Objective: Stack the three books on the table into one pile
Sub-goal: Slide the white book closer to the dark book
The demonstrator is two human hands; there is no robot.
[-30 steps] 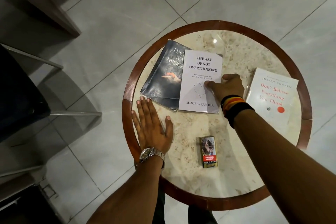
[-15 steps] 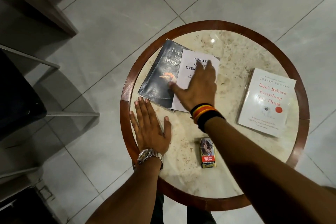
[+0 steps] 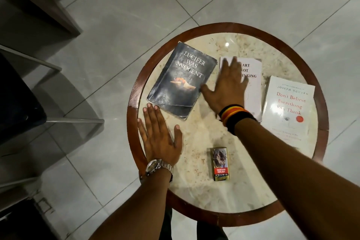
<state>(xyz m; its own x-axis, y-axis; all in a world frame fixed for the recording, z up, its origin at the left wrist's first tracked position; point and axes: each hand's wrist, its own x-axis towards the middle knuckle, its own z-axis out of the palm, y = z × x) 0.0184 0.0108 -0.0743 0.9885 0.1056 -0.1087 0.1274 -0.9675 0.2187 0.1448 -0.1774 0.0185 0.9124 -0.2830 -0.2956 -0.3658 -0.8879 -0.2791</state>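
On the middle book (image 3: 253,87) lies the flat right hand (image 3: 226,87).

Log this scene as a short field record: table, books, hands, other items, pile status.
table: round, marble top, wooden rim
dark book: flat at left, lying alone
middle book: white, flat, apart from the dark book, close beside the right one
right book: white, flat
right hand: open, flat on the middle book
left hand: open, flat on the table, empty
other: small packet near front edge
pile: not yet formed; all three books lie singly
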